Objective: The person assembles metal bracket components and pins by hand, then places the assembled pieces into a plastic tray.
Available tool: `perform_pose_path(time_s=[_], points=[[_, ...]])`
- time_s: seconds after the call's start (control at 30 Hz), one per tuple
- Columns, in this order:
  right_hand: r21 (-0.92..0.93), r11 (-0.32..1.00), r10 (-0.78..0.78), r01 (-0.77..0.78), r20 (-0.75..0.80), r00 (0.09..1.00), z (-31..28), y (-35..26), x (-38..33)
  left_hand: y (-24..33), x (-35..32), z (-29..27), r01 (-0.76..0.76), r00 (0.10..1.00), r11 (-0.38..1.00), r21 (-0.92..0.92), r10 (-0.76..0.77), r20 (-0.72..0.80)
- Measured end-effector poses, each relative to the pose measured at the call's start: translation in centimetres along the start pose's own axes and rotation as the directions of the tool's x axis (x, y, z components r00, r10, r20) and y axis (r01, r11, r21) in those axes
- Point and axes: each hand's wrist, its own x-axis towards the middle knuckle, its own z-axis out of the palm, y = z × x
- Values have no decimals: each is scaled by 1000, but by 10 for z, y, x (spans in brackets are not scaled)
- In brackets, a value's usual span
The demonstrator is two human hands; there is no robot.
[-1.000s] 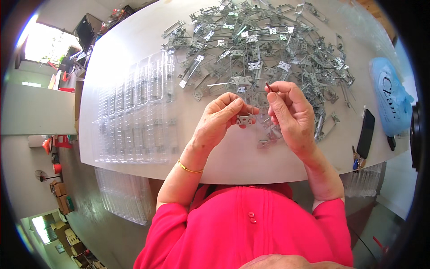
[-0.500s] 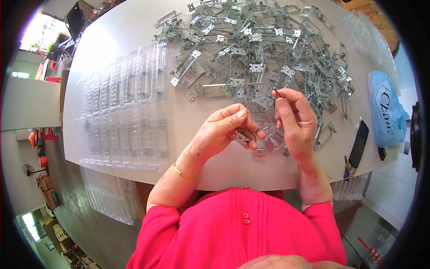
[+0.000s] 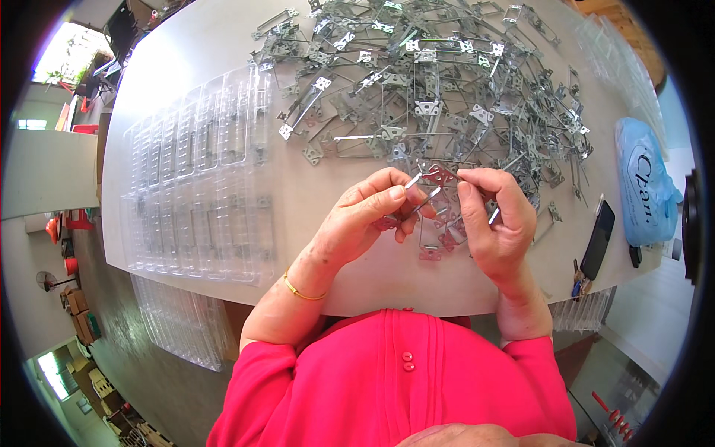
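Pinching a thin metal bracket [image 3: 426, 195] between them, both hands hover just above the near edge of the white table [image 3: 186, 82]. The left hand [image 3: 365, 216] has its thumb and fingers pressed together on the bracket's left end, a gold bangle [image 3: 300, 289] on its wrist; the right hand [image 3: 495, 220] curls its fingertips tightly onto the right end, so the piece spans the small gap between the two (how much of it lies behind the fingers I cannot tell). Directly beyond the hands, spreading away across the table, sits a big tangled heap of metal brackets [image 3: 447, 89], its closest pieces touching the table just under the right hand. Off to the left of the left hand lie clear plastic blister trays [image 3: 197, 186], laid side by side. Out past the right hand, near the table's edge, rests a dark phone [image 3: 597, 240], and beyond that a blue plastic bag [image 3: 644, 190]. The person wears a bright pink top [image 3: 402, 387].
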Motion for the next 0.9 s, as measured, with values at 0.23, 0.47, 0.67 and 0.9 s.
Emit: perform_pose_path(time_s=[0.23, 0.47, 0.67, 0.9], points=[[15, 999, 29, -30, 47, 998, 0, -4, -1, -3, 1, -4, -3, 1000, 1000, 14, 3, 27], [-19, 1000, 9, -8, 68, 998, -1, -1, -2, 7, -3, 3, -3, 1000, 985, 171, 6, -14], [137, 945, 265, -298, 219, 939, -4, -10, -5, 6, -3, 7, -39, 999, 968, 249, 43, -12], [146, 944, 256, -297, 249, 934, -3, -6, -6, 1, -4, 3, -50, 998, 956, 288, 61, -30]])
